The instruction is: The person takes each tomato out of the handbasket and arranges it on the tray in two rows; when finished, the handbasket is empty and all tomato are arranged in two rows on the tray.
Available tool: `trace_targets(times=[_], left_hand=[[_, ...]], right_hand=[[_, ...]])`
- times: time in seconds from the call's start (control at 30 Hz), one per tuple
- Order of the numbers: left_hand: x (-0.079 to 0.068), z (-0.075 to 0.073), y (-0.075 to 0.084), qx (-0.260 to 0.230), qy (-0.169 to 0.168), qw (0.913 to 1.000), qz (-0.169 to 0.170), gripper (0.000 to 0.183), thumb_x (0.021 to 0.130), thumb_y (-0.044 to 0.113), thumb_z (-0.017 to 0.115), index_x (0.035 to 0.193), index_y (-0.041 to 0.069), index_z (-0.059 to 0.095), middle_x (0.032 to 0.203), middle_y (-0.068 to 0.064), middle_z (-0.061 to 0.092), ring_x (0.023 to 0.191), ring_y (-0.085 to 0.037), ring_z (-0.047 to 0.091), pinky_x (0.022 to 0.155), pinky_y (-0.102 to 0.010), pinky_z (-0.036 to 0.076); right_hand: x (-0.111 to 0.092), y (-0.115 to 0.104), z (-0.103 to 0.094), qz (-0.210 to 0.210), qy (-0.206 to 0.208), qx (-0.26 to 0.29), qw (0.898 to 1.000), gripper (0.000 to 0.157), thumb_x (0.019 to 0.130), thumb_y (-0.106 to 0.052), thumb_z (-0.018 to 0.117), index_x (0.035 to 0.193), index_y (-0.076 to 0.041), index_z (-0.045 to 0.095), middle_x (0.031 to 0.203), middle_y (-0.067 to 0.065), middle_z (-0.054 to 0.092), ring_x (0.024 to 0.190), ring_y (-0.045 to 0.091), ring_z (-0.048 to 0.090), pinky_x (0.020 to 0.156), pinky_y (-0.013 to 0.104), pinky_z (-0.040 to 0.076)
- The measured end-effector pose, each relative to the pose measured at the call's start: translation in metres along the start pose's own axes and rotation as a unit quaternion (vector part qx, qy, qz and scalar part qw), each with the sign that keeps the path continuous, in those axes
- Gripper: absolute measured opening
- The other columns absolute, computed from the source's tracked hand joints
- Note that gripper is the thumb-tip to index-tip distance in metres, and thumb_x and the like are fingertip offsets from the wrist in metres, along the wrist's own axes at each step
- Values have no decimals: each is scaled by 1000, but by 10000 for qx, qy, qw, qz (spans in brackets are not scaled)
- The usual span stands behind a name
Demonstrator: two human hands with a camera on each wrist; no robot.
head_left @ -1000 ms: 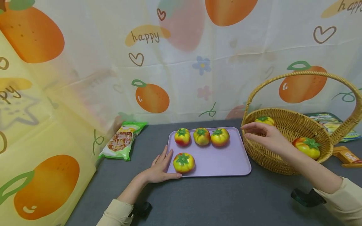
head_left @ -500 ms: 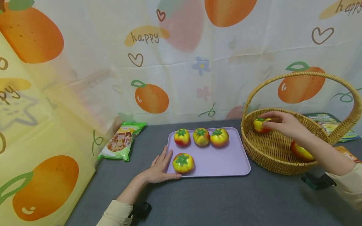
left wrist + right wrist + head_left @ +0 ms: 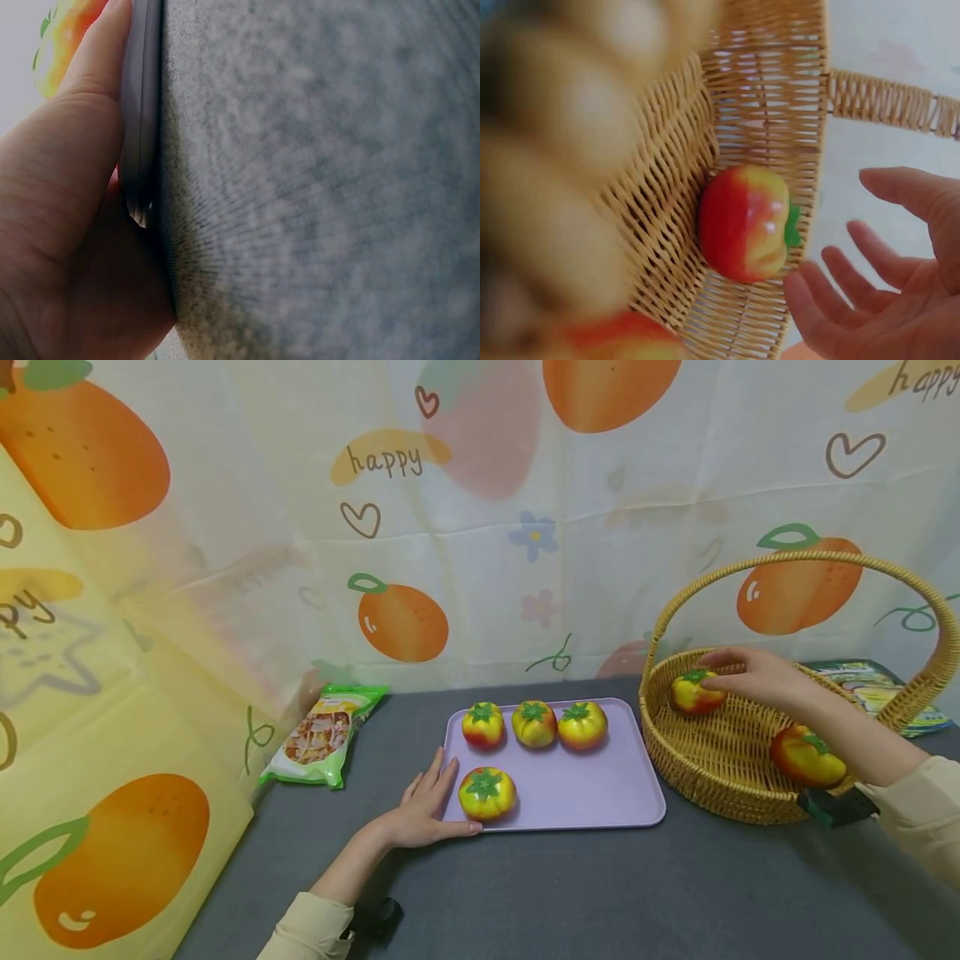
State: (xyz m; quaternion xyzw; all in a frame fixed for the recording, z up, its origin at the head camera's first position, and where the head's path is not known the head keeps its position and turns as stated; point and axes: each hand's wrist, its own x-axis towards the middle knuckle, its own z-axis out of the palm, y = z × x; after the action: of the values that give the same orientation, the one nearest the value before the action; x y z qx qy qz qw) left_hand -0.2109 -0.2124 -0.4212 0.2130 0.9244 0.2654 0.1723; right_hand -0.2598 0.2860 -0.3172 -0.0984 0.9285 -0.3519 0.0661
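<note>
The basket contains a left fruit and a right fruit. The tray carries three rear fruits and one front fruit. Right grip: spread, holding nothing, just beside the left fruit. Left grip: extended, touching the tray's left edge.

On table: tray; on it, row of three fruits along back, fourth fruit front left. Left of tray: packet. Right: basket; inside, left fruit, right fruit. Behind basket: second packet.
</note>
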Motion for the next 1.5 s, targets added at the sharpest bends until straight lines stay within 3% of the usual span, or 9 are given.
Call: trace_targets(times=[0.3,0.63,1.03,1.23,1.5], left_hand=[[0,-1,-1,-69,51,10000,-12,111,81,64,65,157,10,7,161,-15,-15,147,-38,-4,112,-60,-3],[0,0,-3,-86,46,9999,-38,111,81,65,65,158,10,7,161,-15,-15,147,-37,-3,112,-59,-4],[0,1,-1,-51,-1,9998,-172,110,80,66,65,158,13,8,161,-14,-15,147,-37,-3,112,-60,-3],[0,1,-1,-34,7,9999,-115,109,81,65,64,158,12,8,161,-14,-15,147,-37,-3,112,-60,-3],[-1,0,1,-23,9,10000,-77,109,81,66,64,158,12,8,161,-14,-15,147,-36,-3,112,-60,-3]], right_hand=[[9,-2,-13,118,-535,-598,9967,70,96,-36,61,141,10,36,138,37,38,124,55,37,94,63,38],[20,2,-19,177,-702,-691,9950,73,94,-32,65,140,14,33,136,41,36,122,57,37,94,64,36],[38,17,-8,-16,-663,-1440,9874,78,87,-39,72,130,19,43,127,42,46,115,55,46,90,59,42],[40,17,-3,51,-797,-1259,9888,78,86,-35,72,128,23,40,128,44,43,115,56,45,90,59,42],[42,19,4,359,-909,-946,9907,80,86,-39,73,129,20,40,118,36,49,104,44,51,85,53,44]])
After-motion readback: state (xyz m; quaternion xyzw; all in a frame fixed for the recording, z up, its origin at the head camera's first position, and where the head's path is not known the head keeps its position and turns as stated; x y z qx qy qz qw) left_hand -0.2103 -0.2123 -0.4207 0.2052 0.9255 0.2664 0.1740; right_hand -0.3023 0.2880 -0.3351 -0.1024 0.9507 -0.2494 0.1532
